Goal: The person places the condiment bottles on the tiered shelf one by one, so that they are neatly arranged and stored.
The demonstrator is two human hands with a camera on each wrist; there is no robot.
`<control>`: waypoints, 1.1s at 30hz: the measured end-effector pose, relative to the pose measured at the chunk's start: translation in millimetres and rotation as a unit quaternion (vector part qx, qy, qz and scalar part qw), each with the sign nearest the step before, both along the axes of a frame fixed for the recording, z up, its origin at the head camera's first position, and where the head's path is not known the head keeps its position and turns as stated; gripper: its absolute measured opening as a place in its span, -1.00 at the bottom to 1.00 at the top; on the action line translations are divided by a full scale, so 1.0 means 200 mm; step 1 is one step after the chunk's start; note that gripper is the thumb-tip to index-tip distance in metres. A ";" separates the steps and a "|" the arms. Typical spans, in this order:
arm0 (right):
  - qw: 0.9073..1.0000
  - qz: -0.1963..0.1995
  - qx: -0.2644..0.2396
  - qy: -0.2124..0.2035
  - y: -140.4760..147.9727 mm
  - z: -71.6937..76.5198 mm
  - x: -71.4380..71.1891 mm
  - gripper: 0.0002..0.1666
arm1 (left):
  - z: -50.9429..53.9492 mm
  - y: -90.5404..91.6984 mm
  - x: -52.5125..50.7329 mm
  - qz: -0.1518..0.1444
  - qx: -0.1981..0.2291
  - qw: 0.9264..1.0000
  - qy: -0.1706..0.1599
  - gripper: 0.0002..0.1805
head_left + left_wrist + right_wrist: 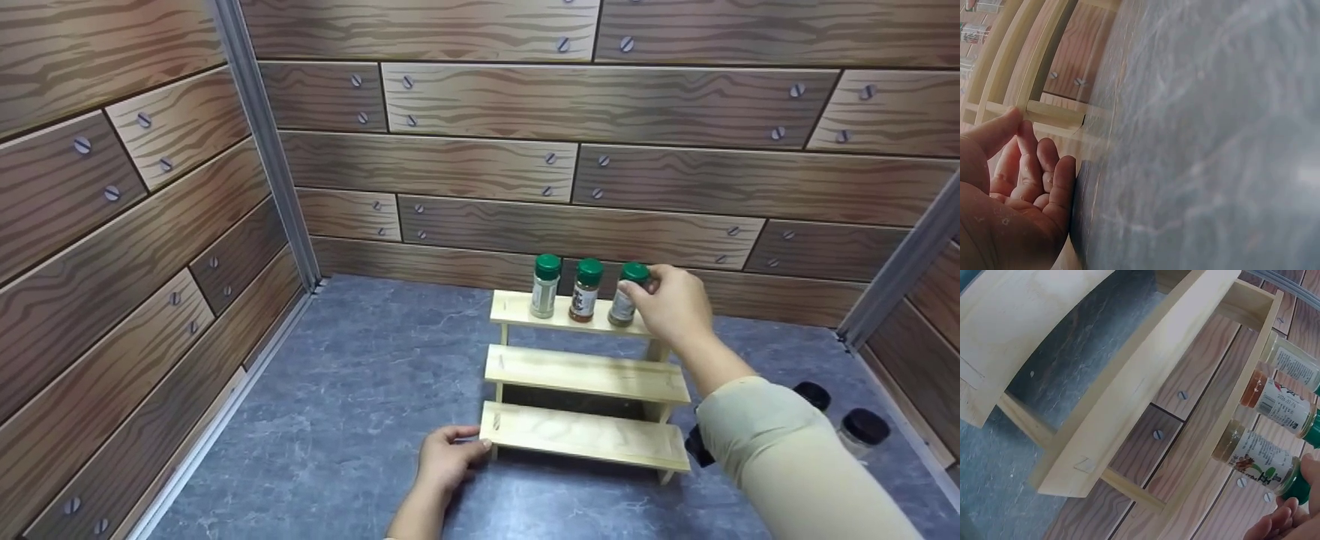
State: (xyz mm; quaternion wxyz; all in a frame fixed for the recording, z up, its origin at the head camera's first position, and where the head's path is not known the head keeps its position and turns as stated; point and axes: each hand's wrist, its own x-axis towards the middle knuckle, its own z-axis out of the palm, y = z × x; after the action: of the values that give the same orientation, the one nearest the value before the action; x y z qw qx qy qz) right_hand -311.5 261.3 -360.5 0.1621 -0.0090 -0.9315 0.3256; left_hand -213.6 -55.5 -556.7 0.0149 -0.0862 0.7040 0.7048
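A three-tier wooden spice rack (pixel 589 375) stands on the grey surface. Three spice jars with green caps are on its top tier: a left one (pixel 544 294), a middle one with reddish contents (pixel 583 296) and a right one (pixel 621 309). With thumb and fingers, my right hand (pixel 675 307) pinches the right jar's green cap (pixel 1297 486); the jar is upright, its base at the shelf. At the lowest tier's left end, my left hand (pixel 444 461) holds the board's edge between thumb and index finger, the other fingers loosely curled (pixel 1033 174).
Right of the rack are black-lidded jars: one (pixel 865 429) near the right wall, another (pixel 814 394) behind my sleeve, and a third black object (pixel 699 448) partly hidden by it. Wood-patterned walls (pixel 480 165) enclose the back and sides.
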 end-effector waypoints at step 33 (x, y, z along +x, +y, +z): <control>0.982 -0.170 0.062 0.051 0.89 -0.49 0.68 -0.38 | -0.01 -0.03 -0.02 -0.036 0.011 0.999 -0.015 -0.60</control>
State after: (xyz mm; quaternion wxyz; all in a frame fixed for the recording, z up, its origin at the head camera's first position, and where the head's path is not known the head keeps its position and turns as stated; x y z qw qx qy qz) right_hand -175.4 439.0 -458.5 0.2627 -0.1403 -0.9251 0.2354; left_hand -216.6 -61.0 -559.1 0.0518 -0.0706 0.6983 0.7104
